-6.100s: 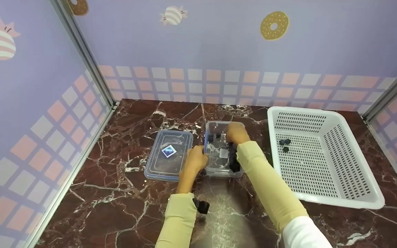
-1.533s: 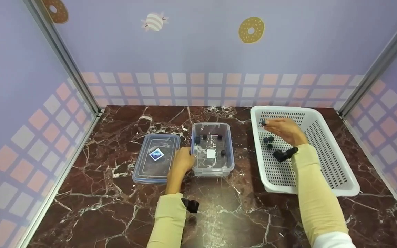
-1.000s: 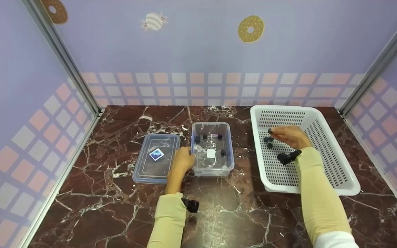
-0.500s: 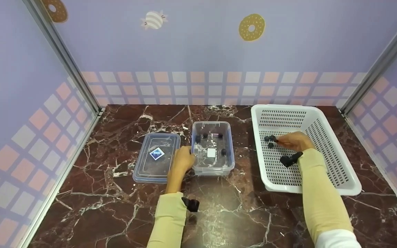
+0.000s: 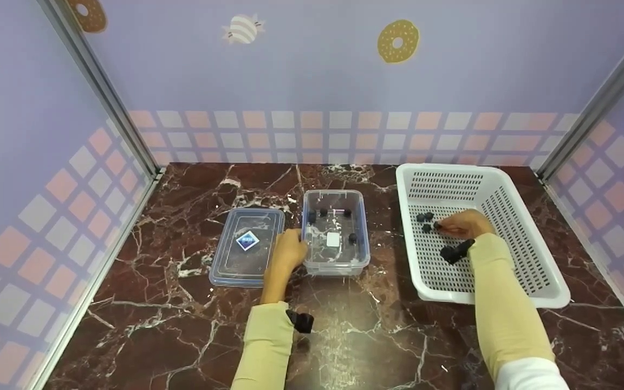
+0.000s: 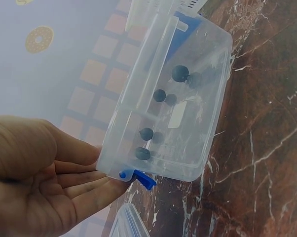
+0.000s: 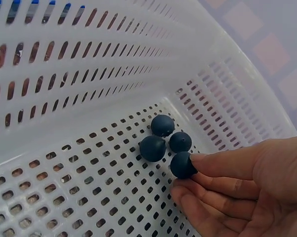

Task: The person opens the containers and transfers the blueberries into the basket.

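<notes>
My left hand (image 5: pixel 288 249) grips the left edge of a clear plastic container (image 5: pixel 336 267), its thumb and fingers on either side of the wall in the left wrist view. Several dark blue blueberries (image 6: pixel 180 73) lie inside, well spread. My right hand (image 5: pixel 470 223) is down in the white slotted basket (image 5: pixel 442 277). There its thumb and fingertips pinch a blueberry (image 7: pixel 181 166) at the basket floor. Three more blueberries (image 7: pixel 152 148) sit close together beside it, near the basket's corner in the right wrist view.
A clear lid (image 5: pixel 239 265) with a blue rim and a diamond sticker (image 5: pixel 247 240) lies left of the container. All stand on a dark red marbled table (image 5: pixel 377 336). Patterned walls (image 5: pixel 312 70) enclose the back and sides.
My right hand has moved from the container to the basket. Over the last second and a half it has lowered a blueberry to the basket floor. The left hand keeps its grip.
</notes>
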The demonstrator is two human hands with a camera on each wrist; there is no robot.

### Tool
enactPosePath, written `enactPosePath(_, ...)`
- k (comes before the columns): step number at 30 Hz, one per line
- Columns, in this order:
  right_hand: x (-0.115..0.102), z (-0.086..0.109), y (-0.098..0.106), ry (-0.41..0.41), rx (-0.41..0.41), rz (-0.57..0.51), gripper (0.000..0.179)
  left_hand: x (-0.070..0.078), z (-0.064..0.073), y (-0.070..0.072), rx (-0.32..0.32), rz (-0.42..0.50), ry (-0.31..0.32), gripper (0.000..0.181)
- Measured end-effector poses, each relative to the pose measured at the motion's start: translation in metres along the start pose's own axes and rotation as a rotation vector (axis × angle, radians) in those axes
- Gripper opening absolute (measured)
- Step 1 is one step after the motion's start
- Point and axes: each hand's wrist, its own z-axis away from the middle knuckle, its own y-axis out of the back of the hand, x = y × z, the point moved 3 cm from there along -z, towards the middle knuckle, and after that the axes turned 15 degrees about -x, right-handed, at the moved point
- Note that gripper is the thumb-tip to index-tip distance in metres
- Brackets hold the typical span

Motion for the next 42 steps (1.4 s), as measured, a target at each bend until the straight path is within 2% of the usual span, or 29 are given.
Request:
enactPosePath(7,0.0023,0.0001,0.001,-0.03,0.019,0.043,0.011,0.0008,0.0002,-0.0004,-0.005,0.033,0.003,0.018)
enactPosePath(18,0.0016,0.0021,0.0017,-0.056,-0.014,0.022,0.023,0.0006,0.0013,-0.0006,0.001,0.022,0.0,0.017)
enactPosePath(26,0.0022,0.0006,0.004,-0.084,-0.021,0.052,0.018,0.0032,0.0011,0.0004,-0.004,-0.001,0.009,0.017)
enactPosePath(34,0.004,0.003,0.0027,-0.058,-0.011,0.05,0.022,0.0024,0.0022,0.0001,-0.006,-0.017,0.012,0.019)
enactPosePath(42,0.0021,0.0064,0.0003,-0.035,0.015,0.041,0.016,0.0038,0.0015,0.0019,0.007,-0.039,0.003,0.016)
